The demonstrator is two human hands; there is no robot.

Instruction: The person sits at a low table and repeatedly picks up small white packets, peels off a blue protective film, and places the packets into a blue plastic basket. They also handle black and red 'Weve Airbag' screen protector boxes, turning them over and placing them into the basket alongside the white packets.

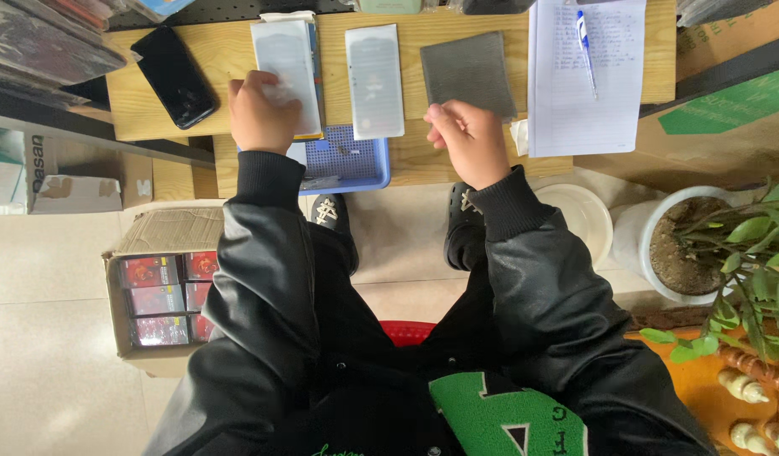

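Black sleeves lead to the left hand (263, 114) pinching a small white wipe over a glass sheet (286, 72) on the table (195, 59), right hand (467, 142) loosely clenched, empty; careless pressure could slide the sheet off.

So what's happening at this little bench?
A seated person in a black jacket works at a wooden bench. The left hand presses on a pale rectangular sheet; the right hand hovers closed near a grey cloth. Another pale sheet, a black phone, a blue tray and a pen on paper lie around.
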